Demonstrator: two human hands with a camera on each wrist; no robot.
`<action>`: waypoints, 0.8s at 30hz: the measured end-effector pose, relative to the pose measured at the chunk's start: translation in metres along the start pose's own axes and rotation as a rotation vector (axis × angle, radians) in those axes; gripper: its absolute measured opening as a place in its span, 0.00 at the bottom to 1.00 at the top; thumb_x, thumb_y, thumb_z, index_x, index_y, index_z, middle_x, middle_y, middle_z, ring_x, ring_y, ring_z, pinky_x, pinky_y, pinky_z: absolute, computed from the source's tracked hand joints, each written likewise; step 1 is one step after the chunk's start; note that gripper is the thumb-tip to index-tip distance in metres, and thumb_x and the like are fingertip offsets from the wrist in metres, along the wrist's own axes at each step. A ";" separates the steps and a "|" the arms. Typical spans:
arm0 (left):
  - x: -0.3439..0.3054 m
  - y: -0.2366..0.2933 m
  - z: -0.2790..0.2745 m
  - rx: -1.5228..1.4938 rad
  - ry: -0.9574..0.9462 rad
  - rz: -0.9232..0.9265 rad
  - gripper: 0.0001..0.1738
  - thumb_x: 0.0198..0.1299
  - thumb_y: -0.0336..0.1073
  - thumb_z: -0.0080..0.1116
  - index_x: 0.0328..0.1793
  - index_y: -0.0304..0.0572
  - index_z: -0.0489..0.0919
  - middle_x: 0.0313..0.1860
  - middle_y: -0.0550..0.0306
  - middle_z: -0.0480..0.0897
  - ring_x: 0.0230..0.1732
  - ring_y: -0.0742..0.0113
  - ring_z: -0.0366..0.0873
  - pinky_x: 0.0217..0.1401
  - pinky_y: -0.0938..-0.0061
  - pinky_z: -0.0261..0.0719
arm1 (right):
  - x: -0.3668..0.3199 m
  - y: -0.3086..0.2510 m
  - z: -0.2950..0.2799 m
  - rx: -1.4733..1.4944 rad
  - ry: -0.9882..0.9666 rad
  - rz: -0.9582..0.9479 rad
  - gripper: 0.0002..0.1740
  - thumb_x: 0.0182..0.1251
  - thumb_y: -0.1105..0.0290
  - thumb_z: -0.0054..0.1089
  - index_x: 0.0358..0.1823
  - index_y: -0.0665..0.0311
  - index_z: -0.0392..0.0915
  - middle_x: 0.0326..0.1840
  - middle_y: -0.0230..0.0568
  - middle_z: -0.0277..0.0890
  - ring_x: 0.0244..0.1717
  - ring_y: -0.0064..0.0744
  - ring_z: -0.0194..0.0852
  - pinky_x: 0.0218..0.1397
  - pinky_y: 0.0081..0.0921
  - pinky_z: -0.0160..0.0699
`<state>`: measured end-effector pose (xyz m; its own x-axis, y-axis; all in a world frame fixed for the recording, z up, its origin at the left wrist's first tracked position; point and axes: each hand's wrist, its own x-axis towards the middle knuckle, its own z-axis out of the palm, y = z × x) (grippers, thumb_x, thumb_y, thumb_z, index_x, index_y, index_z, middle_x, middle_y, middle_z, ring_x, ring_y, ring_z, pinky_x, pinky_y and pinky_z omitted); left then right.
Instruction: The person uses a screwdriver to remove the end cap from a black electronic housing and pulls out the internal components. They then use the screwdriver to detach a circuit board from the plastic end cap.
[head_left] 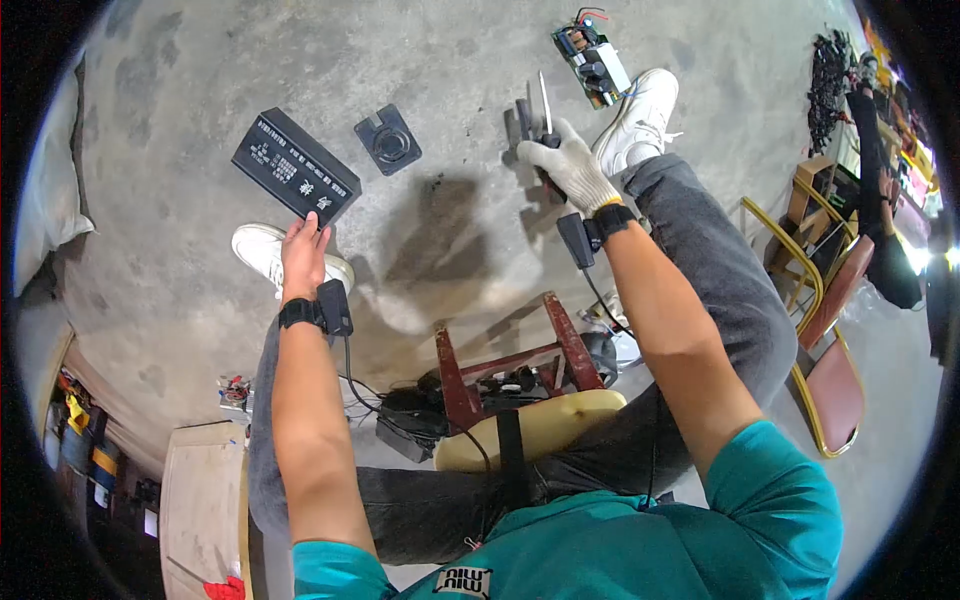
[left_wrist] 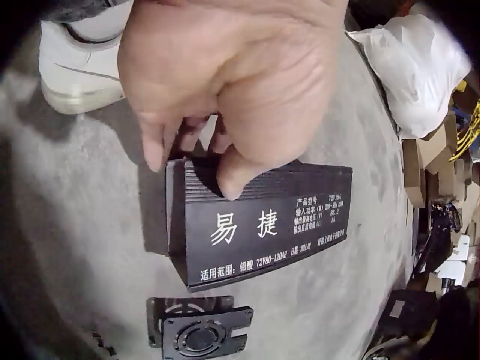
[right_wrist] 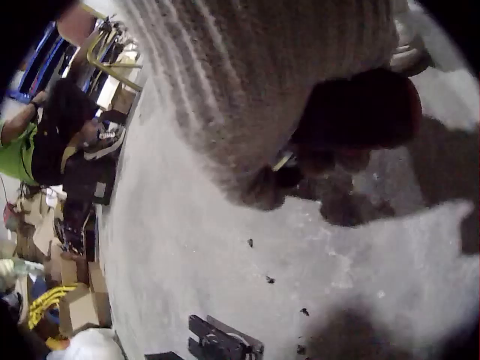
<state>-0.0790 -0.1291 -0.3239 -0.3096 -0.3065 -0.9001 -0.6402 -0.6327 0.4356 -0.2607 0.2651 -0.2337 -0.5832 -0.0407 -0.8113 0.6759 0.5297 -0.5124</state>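
Observation:
A black ribbed charger housing (head_left: 297, 165) with white lettering is at the left in the head view, close over the concrete floor. My bare left hand (head_left: 303, 262) pinches its near end. In the left wrist view the thumb (left_wrist: 236, 176) lies on the lettered side of the housing (left_wrist: 262, 232), and the other fingers are partly hidden behind the edge. My gloved right hand (head_left: 572, 168) grips a screwdriver (head_left: 545, 98), its shaft pointing away from me. In the right wrist view the glove (right_wrist: 277, 82) hides part of the dark handle (right_wrist: 367, 112).
Black end plates (head_left: 388, 142) with round grilles lie on the floor between the hands. A circuit board (head_left: 592, 65) lies beyond the right shoe (head_left: 640, 115). Small dark bits (right_wrist: 270, 280) dot the floor. A folding chair (head_left: 835, 390) stands at right; another person (right_wrist: 26, 142) is farther off.

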 end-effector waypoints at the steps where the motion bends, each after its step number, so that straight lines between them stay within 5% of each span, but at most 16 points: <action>1: 0.000 0.000 0.004 0.038 0.048 -0.010 0.25 0.70 0.36 0.62 0.67 0.33 0.68 0.57 0.55 0.78 0.57 0.65 0.77 0.61 0.69 0.78 | -0.002 0.006 0.002 0.169 -0.074 0.000 0.33 0.59 0.60 0.70 0.63 0.65 0.72 0.45 0.47 0.82 0.36 0.31 0.82 0.38 0.30 0.85; 4: 0.000 -0.005 0.006 0.086 0.136 -0.026 0.21 0.68 0.38 0.64 0.59 0.32 0.73 0.50 0.54 0.80 0.48 0.65 0.80 0.50 0.70 0.81 | -0.022 0.005 0.004 0.496 -0.250 0.073 0.27 0.64 0.65 0.66 0.63 0.64 0.71 0.45 0.42 0.80 0.31 0.27 0.78 0.33 0.27 0.83; 7: -0.029 0.001 0.022 0.165 0.237 -0.018 0.11 0.66 0.38 0.63 0.44 0.37 0.78 0.36 0.57 0.82 0.30 0.69 0.77 0.30 0.72 0.74 | -0.058 -0.015 0.011 0.866 -0.522 0.141 0.24 0.67 0.70 0.61 0.63 0.63 0.69 0.46 0.41 0.78 0.28 0.28 0.75 0.31 0.27 0.82; 8: -0.045 0.002 0.027 0.244 0.069 0.064 0.12 0.66 0.40 0.63 0.44 0.38 0.79 0.36 0.59 0.82 0.33 0.71 0.78 0.34 0.74 0.76 | -0.073 -0.023 0.012 1.067 -0.682 0.160 0.23 0.69 0.73 0.58 0.64 0.62 0.68 0.46 0.41 0.77 0.27 0.28 0.74 0.31 0.27 0.82; 9: -0.084 0.016 0.060 0.276 0.018 0.134 0.19 0.69 0.40 0.61 0.59 0.37 0.75 0.42 0.55 0.83 0.45 0.64 0.83 0.47 0.68 0.82 | -0.086 -0.027 0.015 1.089 -0.713 0.134 0.24 0.69 0.73 0.58 0.65 0.62 0.67 0.46 0.43 0.77 0.27 0.30 0.76 0.30 0.29 0.83; 11: -0.155 0.047 0.099 0.388 -0.363 0.277 0.30 0.71 0.41 0.59 0.75 0.39 0.67 0.61 0.50 0.81 0.59 0.61 0.80 0.63 0.63 0.76 | -0.119 -0.044 0.017 1.093 -0.805 0.095 0.27 0.69 0.71 0.58 0.69 0.61 0.66 0.47 0.45 0.78 0.27 0.33 0.79 0.30 0.31 0.84; 13: -0.219 0.069 0.120 0.307 -0.637 0.337 0.34 0.72 0.42 0.58 0.80 0.42 0.61 0.63 0.53 0.79 0.62 0.64 0.77 0.64 0.64 0.76 | -0.158 -0.059 0.016 1.029 -0.884 0.043 0.30 0.70 0.66 0.59 0.72 0.61 0.65 0.47 0.46 0.80 0.27 0.33 0.80 0.30 0.31 0.84; 16: -0.291 0.083 0.123 0.357 -0.832 0.545 0.31 0.68 0.37 0.64 0.75 0.41 0.69 0.55 0.58 0.80 0.59 0.71 0.76 0.62 0.70 0.76 | -0.210 -0.065 0.013 0.875 -0.925 0.024 0.27 0.73 0.60 0.59 0.69 0.63 0.69 0.45 0.45 0.81 0.25 0.33 0.79 0.29 0.30 0.83; 20: -0.347 0.064 0.103 0.324 -0.621 0.631 0.18 0.66 0.30 0.65 0.59 0.34 0.76 0.48 0.60 0.83 0.49 0.75 0.79 0.57 0.75 0.77 | -0.263 -0.070 0.003 0.791 -0.781 0.022 0.23 0.73 0.58 0.61 0.63 0.63 0.75 0.38 0.39 0.82 0.24 0.26 0.78 0.29 0.26 0.82; 24: -0.405 0.033 0.090 0.066 -0.518 0.678 0.12 0.67 0.29 0.63 0.52 0.36 0.75 0.45 0.60 0.82 0.44 0.78 0.78 0.54 0.79 0.77 | -0.319 -0.081 0.002 0.434 -0.530 -0.400 0.21 0.70 0.59 0.64 0.55 0.68 0.77 0.36 0.35 0.79 0.28 0.16 0.74 0.33 0.18 0.79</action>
<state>-0.0383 0.0379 0.0550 -0.9124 -0.2301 -0.3386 -0.2352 -0.3823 0.8936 -0.1285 0.2338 0.0656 -0.6001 -0.6140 -0.5126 0.6396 0.0165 -0.7685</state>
